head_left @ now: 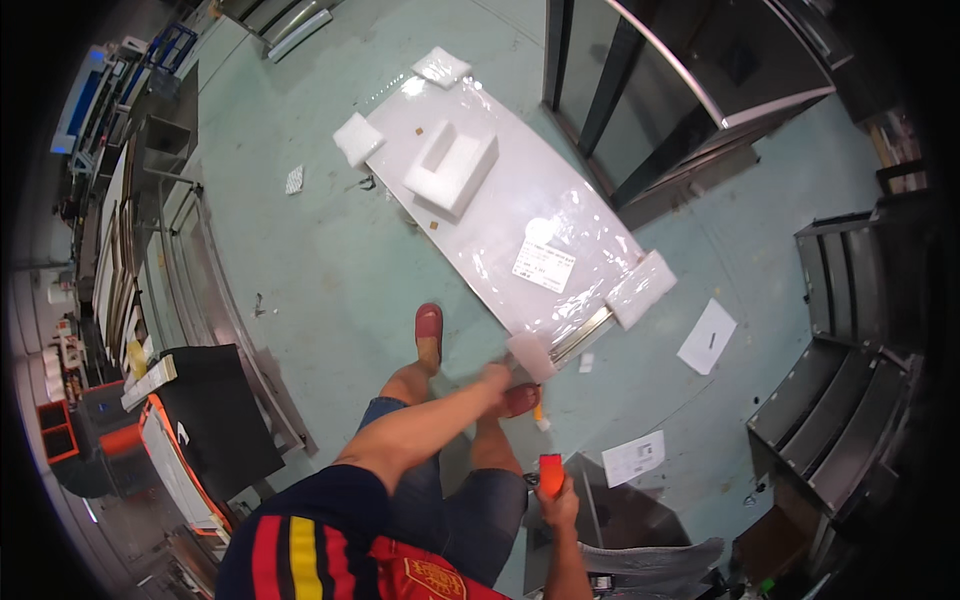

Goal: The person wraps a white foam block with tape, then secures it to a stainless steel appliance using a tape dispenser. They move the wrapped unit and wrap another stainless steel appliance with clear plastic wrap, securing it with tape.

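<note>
A long pale panel [540, 190] wrapped in shiny clear film lies across the floor in front of me, with a printed label [545, 265] on it. White foam pads cover its corners, among them a near-left foam corner [531, 357] and a near-right foam corner [641, 289]. My left hand [494, 382] reaches down to the near-left foam corner; its fingers are blurred, so contact is unclear. Lower right, my right hand [561, 503] is closed around an orange-red block-shaped tool [551, 474], held up off the floor. A hollow white foam block [455, 180] rests on the panel.
Right of the panel stands a large dark metal cabinet [660, 110]. Paper sheets [708, 338] lie on the green floor [350, 240]. Dark metal trays [835, 400] sit at the far right. A black box [225, 420] and stacked panels [125, 240] line the left.
</note>
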Available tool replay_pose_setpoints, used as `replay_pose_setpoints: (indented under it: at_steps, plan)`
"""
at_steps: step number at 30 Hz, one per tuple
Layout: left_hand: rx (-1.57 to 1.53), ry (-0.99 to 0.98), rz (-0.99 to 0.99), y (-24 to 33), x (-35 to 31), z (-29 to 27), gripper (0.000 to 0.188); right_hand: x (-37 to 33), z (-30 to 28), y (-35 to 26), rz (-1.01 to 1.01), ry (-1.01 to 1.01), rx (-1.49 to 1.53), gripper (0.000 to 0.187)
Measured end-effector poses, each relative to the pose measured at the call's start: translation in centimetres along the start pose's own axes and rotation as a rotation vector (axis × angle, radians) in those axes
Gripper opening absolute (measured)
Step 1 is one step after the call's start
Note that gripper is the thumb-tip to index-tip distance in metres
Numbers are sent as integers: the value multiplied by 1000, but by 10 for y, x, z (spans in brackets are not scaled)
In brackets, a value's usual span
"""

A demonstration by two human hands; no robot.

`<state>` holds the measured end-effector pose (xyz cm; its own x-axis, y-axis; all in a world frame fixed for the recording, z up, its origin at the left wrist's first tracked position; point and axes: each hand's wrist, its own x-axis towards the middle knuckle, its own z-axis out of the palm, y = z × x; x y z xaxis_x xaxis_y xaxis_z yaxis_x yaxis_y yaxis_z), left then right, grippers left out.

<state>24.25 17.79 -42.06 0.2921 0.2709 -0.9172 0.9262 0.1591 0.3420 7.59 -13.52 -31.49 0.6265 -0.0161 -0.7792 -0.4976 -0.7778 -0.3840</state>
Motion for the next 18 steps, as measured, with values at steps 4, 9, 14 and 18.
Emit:
replay_pose_setpoints:
  at_steps: [4,9,14,18]
  plan:
    - [-641,135,326,73,10,-131,51,-50,7,0,142,91,198,83]
    - [-350,716,576,241,34,-209,83,-103,8,-18,215,177,186,80]
    - [-428,160,307,300,52,-222,84,-141,27,-53,297,339,448,65]
    - [-345,4,437,270,41,-222,73,-169,40,-106,281,478,507,68]
